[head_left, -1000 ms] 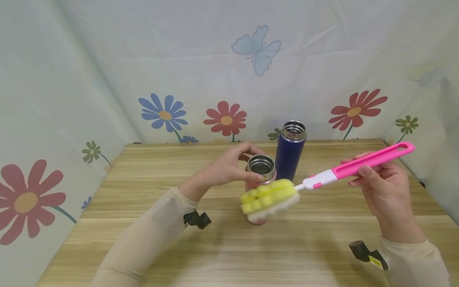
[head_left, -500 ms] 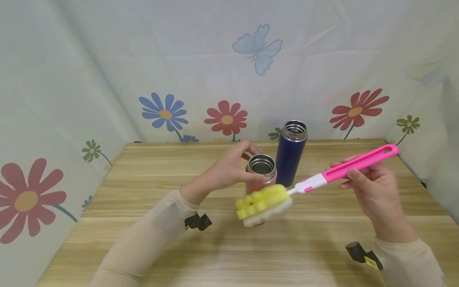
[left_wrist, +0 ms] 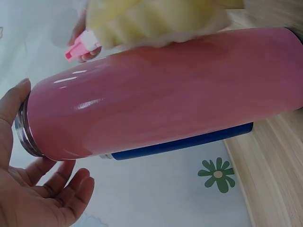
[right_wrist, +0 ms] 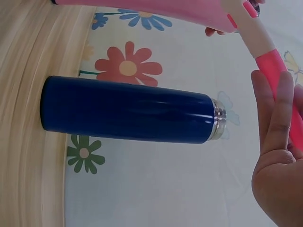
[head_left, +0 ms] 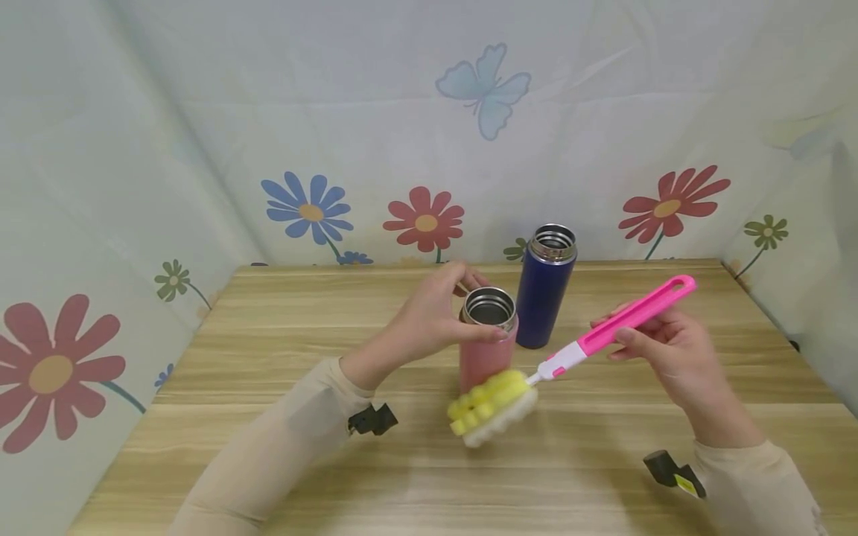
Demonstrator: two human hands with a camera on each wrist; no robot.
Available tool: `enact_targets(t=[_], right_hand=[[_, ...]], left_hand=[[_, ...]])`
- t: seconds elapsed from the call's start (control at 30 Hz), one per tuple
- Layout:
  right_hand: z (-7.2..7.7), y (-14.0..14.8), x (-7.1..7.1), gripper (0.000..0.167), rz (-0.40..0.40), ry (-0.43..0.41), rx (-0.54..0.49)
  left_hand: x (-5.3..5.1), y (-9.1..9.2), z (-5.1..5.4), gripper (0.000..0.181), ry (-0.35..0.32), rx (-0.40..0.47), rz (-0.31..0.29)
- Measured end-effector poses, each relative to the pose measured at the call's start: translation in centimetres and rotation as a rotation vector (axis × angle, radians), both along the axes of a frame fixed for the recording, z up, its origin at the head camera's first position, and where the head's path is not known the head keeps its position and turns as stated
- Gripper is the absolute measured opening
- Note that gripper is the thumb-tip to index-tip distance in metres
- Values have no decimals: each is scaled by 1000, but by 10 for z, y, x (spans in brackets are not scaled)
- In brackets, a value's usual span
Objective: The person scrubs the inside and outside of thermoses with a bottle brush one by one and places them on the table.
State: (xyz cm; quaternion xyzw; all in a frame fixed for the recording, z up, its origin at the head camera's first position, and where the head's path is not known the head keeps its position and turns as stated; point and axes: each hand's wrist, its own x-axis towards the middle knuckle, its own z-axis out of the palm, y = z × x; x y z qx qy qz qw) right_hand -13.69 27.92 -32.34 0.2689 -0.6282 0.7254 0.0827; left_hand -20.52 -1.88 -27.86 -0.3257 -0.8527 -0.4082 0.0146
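Note:
An open pink vacuum flask [head_left: 479, 361] stands upright on the table. My left hand [head_left: 432, 316] holds it around its steel neck, thumb on the near side; in the left wrist view, the fingers of that hand [left_wrist: 42, 189] lie on the opposite side of the neck from the thumb. My right hand [head_left: 677, 365] pinches the pink handle of a bottle brush [head_left: 633, 316]. The yellow and white sponge head [head_left: 492, 406] slants down in front of the flask's lower part; whether they touch, I cannot tell. The right wrist view shows the brush between thumb and fingers of the right hand [right_wrist: 279, 156].
Just behind and right of the pink flask, an uncapped dark blue flask [head_left: 541, 298] stands upright. The wooden table [head_left: 322, 476] ends at a white cloth backdrop [head_left: 335, 89] printed with flowers and a butterfly.
My right hand has moved left and slightly down with the brush. The sponge head has sunk lower in front of the pink flask, and the handle stands steeper. The left hand keeps its hold.

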Motion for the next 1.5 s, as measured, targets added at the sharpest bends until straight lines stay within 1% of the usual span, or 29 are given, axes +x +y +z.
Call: enact_targets(t=[0.1,0.23,0.3,0.33,0.43,0.57,0.67,0.73,0.8,0.87,0.97,1.1,1.17,1.27,1.5], right_hand=[[-2,-1,-1,26,-49,-10,85],[-4,-3,-1,24,-116,-34,203],[-6,-3,-1,23,-138,-50,256],[-6,-3,-2,23,-136,-59,271],[-9,-3,-4,22,-127,-81,295],[-12,-2,-6,22,-119,-86,292],[-14,-1,-7,24,-116,-81,288],[-14,0,-7,24,-110,-80,284],[-14,1,-8,23,-105,-74,284],[-14,1,-8,21,-103,-71,283],[-13,3,-7,20,-102,-66,280],[-11,3,-6,20,-96,-58,257],[-10,3,-6,20,-90,-52,244],[-9,3,-5,21,-88,-45,241],[-7,2,-3,21,-97,-45,245]], left_hand=[[1,0,0,53,7,3,21],[3,1,-1,54,23,-4,48],[4,1,-1,56,28,-10,61],[4,1,-1,56,30,-11,64],[5,1,-2,56,37,-11,64],[5,0,-2,56,49,-10,49],[5,-1,-2,58,38,-20,40],[5,-2,-1,60,19,-30,31],[3,-4,1,62,-12,-33,11],[1,-7,3,64,-43,-27,-25],[-5,-12,5,65,-84,9,-125],[-16,-17,5,61,-102,28,-271],[-20,-19,4,58,-100,19,-308],[-23,-19,4,55,-102,15,-324],[-22,-18,2,51,-100,44,-279]])
